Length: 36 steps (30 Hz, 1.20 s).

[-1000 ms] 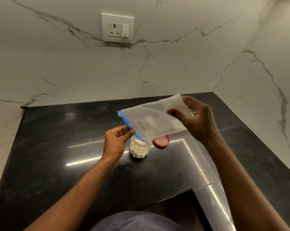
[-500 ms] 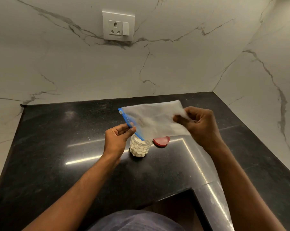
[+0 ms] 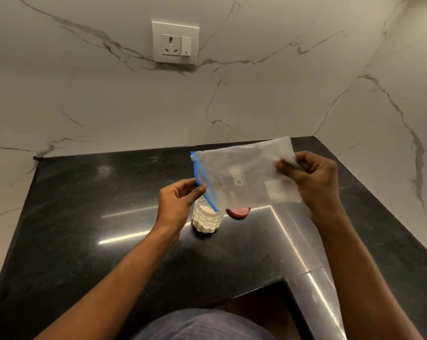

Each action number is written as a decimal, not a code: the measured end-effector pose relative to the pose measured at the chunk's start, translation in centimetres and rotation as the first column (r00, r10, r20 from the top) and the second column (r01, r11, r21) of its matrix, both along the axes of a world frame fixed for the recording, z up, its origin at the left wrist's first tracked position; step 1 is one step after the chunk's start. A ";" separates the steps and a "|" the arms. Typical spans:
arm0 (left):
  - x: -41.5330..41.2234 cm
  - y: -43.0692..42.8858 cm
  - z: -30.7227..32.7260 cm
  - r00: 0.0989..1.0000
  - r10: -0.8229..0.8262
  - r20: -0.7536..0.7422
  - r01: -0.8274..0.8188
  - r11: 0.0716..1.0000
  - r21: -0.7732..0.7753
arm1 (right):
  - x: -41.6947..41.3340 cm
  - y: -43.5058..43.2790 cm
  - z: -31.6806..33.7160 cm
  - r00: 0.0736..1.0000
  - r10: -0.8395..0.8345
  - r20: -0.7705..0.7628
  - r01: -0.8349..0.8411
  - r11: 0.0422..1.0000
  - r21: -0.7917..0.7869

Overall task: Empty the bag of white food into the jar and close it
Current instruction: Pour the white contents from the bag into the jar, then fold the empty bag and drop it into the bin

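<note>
Holding the bag (image 3: 244, 177) above the worktop (image 3: 84, 217), both hands grip opposite ends of it. The left hand (image 3: 176, 203) pinches the blue zip strip (image 3: 202, 185) at the bag's mouth between thumb and forefinger, with the remaining fingers curled inward. The right hand (image 3: 315, 182) is closed on the far end of the bag, thumb on the near face and fingers behind it, holding that end higher than the mouth. The bag is translucent white, lies nearly flat and tilts downward to the left; its lower mouth corner points into the open top of the jar (image 3: 207, 219).

The jar stands upright on the black worktop, just beside and behind the left hand. It is clear, with a dimpled wall, and white food (image 3: 206, 223) fills it almost to the neck. Whether any food remains inside the bag cannot be told from this view.

The red lid (image 3: 238, 213) lies on the worktop just to the right of the jar, partly hidden by the lower edge of the bag. It is apart from the jar mouth, so the jar is not yet closed.

A wall socket with switch (image 3: 175, 42) is mounted on the marble wall (image 3: 109, 106) behind the worktop
</note>
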<state>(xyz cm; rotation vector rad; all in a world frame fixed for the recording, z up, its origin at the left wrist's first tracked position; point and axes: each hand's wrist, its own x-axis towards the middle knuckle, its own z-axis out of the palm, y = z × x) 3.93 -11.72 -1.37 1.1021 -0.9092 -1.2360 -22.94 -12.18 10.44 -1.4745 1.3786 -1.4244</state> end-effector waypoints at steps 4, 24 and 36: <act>-0.2 -0.9 1.9 1.000 0.012 0.026 -0.010 0.997 -0.080 | -1.1 0.2 0.0 0.982 -0.006 0.188 -0.007 0.998 0.069; 2.2 -4.5 11.4 0.674 -0.419 0.608 0.585 0.806 -0.093 | 2.1 1.5 -3.4 0.979 0.076 0.191 -0.101 0.987 0.128; 2.6 -3.3 10.9 0.518 -0.353 0.779 0.607 0.794 -0.044 | 5.2 1.1 -2.7 0.956 0.075 0.285 -0.125 0.979 0.161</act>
